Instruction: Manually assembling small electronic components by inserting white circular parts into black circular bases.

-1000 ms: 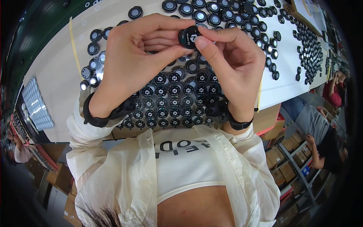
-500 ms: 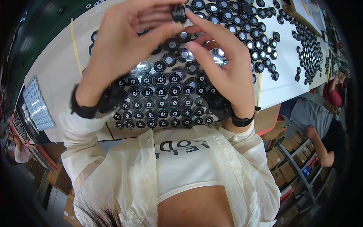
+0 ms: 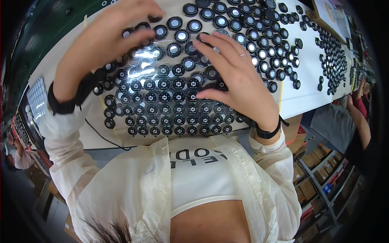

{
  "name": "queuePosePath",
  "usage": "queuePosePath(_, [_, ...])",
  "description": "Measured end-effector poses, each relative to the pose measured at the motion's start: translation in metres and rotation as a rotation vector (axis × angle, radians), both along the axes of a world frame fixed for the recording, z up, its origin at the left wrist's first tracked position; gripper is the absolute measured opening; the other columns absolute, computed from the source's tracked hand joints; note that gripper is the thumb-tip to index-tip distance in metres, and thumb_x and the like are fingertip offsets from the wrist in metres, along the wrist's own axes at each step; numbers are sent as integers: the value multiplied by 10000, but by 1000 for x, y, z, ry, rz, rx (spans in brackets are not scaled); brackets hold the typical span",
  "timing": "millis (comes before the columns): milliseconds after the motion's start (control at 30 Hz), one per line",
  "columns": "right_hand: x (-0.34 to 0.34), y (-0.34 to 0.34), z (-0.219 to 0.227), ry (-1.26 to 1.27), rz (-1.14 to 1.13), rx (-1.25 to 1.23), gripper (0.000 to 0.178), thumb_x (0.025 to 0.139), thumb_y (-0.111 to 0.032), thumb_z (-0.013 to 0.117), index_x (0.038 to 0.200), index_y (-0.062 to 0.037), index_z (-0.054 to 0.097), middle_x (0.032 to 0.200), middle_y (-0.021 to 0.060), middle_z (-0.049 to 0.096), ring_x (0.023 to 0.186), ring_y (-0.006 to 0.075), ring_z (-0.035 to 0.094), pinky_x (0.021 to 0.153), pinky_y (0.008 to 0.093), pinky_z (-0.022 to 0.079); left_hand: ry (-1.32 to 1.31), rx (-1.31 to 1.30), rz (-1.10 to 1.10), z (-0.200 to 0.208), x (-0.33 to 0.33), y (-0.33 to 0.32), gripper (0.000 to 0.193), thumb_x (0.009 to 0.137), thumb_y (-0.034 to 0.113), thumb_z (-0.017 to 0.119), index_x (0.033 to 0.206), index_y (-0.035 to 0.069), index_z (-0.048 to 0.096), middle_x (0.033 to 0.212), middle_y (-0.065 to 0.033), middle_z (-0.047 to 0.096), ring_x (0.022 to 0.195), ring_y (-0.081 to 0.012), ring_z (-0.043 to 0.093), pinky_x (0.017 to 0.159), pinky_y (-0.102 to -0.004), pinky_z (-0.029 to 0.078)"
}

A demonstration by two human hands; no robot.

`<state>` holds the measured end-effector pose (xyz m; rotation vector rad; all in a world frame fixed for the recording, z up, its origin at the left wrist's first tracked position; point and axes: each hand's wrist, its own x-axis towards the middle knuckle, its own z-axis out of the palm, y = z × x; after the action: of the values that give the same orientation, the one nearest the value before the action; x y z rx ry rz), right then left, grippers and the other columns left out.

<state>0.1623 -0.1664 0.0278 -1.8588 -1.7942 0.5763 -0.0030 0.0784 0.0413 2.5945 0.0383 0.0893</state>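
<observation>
My left hand point(image 3: 107, 38) is slightly blurred over the far left of the table, its thumb and fingers apart. Just under its fingertips is a black round part point(image 3: 156, 18); I see no grip on it. My right hand point(image 3: 239, 77) is open with fingers stretched out, over the right side of a clear sheet of black round labels point(image 3: 165, 97) with white marks. Its fingertips reach over several black round parts with pale centres point(image 3: 182, 36). More such parts show through the glossy sheet.
Many more black round parts point(image 3: 267, 42) cover the table to the right, with a dense group point(image 3: 334, 60) farther along. A pale sheet of small pieces point(image 3: 37, 99) lies at the left. A co-worker point(image 3: 338, 121) stands at right beside shelving with boxes point(image 3: 312, 174).
My hands have parted from around a black round part held up at the far side. The left has moved left and the right nearer to me, its fingers now spread.
</observation>
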Motion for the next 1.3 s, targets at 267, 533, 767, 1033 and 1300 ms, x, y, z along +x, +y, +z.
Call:
queuePosePath(267, [-9,-5,-14,-139,117,-116,946,649,-269,830,1476,-143,390,1548,81,352,1435,293,317,1151,527,288,88,103,28,-17,-51,-50,780,663,376,812,1336,80,553,1423,-105,485,1332,-318,446,1152,-481,285])
queuePosePath(533, [-7,-7,2,-98,51,53,793,633,-158,807,1379,-173,540,1177,85,667,1134,257,607,1074,490,381,-18,32,143,-25,-69,-75,724,655,307,823,1290,60,579,1318,-103,565,1224,-325,528,1074,-467,388])
queuePosePath(767, [16,-7,16,-177,-4,186,466,696,-104,789,1154,-121,704,917,54,721,917,230,665,892,377,484,-156,-47,327,-18,-64,-78,638,686,164,843,1268,78,598,1370,-134,478,1230,-332,490,1019,-410,434])
queuePosePath(1033, [24,-10,34,-131,-42,241,286,715,-108,791,997,-75,757,1016,40,743,997,221,680,883,345,487,-89,-996,554,-7,-74,-72,672,974,147,604,1531,39,245,1166,-131,670,987,-227,683,906,-346,532])
queuePosePath(1300, [34,-18,40,-163,6,190,256,767,-122,763,1021,-89,757,1025,34,746,1015,197,688,948,378,459,-282,-1271,678,-8,-71,-91,602,1016,225,536,1532,96,253,1297,-158,549,929,-237,699,720,-270,584])
